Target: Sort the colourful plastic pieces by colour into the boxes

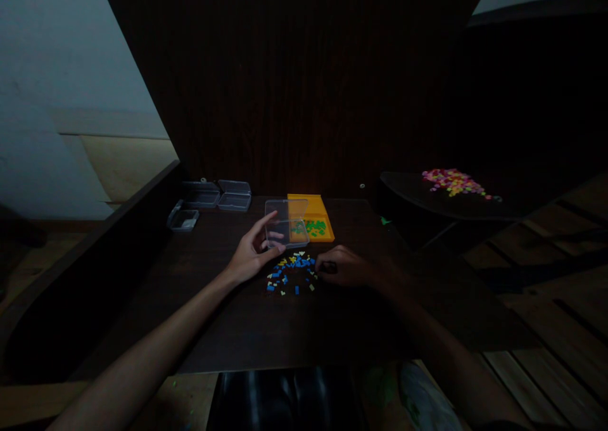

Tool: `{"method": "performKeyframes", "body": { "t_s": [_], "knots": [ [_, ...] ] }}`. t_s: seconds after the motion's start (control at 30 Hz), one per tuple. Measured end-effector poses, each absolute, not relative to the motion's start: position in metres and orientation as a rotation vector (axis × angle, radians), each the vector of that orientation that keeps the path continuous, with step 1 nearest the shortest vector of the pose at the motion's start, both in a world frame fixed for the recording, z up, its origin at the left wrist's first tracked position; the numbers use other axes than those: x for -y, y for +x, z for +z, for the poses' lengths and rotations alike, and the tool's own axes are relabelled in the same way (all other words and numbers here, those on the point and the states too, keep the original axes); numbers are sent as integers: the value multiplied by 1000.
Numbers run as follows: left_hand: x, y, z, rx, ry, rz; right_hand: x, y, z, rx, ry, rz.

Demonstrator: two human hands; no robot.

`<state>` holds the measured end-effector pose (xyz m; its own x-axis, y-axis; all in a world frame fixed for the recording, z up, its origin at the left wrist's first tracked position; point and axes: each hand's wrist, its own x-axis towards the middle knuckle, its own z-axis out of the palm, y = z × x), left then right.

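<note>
My left hand (251,250) grips the left side of a clear plastic box (299,236), its lid standing open, held just above the dark table (228,336). Below it lies a loose pile of small building bricks (297,262), blue, yellow and pale. At the right edge of that pile is my right hand (344,266), fingers curled together at the tips. Whatever may be between those fingertips is hidden. Behind the clear box sits an open yellow box (330,233) with small green pieces (316,227) in it.
Several clear plastic boxes (235,198) stand open at the back left. To the right, a raised dark shelf (403,190) bears a heap of pink, red and yellow pieces (453,182). A dark side panel (95,266) bounds the table on the left, a tall panel (285,89) at the back.
</note>
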<state>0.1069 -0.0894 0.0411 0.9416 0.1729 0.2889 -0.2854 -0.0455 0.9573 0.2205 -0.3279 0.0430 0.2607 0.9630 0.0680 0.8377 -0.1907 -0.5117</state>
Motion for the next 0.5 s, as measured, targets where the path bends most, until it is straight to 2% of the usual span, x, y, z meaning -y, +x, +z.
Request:
{"method": "performKeyframes", "body": {
  "t_s": [0.5],
  "knots": [
    [92,106,44,59,1551,359,335,223,51,1599,-2131,357]
  ]
}}
